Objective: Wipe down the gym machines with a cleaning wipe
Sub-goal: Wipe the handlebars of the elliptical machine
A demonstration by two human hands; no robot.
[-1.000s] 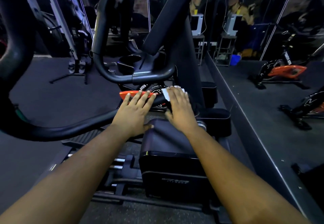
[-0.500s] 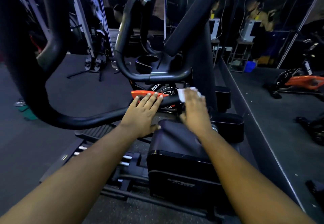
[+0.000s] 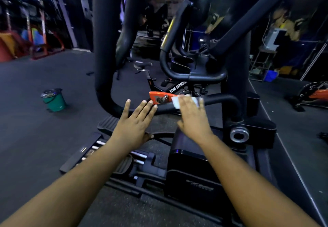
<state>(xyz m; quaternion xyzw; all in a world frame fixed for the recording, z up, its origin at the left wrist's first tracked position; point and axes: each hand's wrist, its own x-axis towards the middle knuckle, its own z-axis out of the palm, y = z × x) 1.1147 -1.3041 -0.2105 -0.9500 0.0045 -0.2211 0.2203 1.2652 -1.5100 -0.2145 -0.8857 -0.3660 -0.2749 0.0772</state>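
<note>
Your right hand (image 3: 193,118) lies flat, fingers straight, pressing a white wipe (image 3: 176,102) onto the black curved bar (image 3: 218,100) of the gym machine (image 3: 188,157); the wipe shows at your fingertips on the bar's top. Your left hand (image 3: 134,125) is spread wide, holding nothing, fingertips just at the same bar near an orange part (image 3: 156,95). A green bucket (image 3: 53,99) stands on the floor (image 3: 35,129), well apart to the left.

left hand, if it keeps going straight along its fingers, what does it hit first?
Probably the black bar. The left hand is open, its fingers pointing forward and right, their tips at the bar's near edge. Whether they already touch it is unclear. The orange part lies beyond.
</note>
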